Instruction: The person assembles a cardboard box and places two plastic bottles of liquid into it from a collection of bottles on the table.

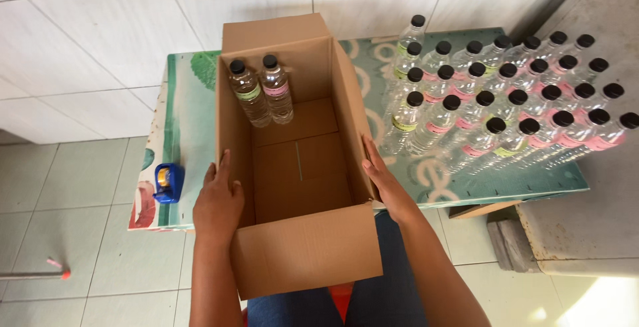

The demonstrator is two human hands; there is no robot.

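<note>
Sitting on a green patterned counter (193, 121) against white wall tiles, the cardboard box (299, 167) is open. Left hand (218, 200) and right hand (386, 184) press flat, fingers straight, against its sides, gripping nothing.

A small packing spot, likely a home workshop: white tiled wall (100, 34) and pale tiled floor (73, 187); a low table (190, 121) carrying an open cardboard box (303, 247), rows of black-capped clear bottles (506, 101), and a blue tape dispenser (169, 182).

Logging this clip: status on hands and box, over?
Left hand and right hand flat on cardboard box sides. Two bottles upright inside, far-left corner. Nothing in the way.
</note>
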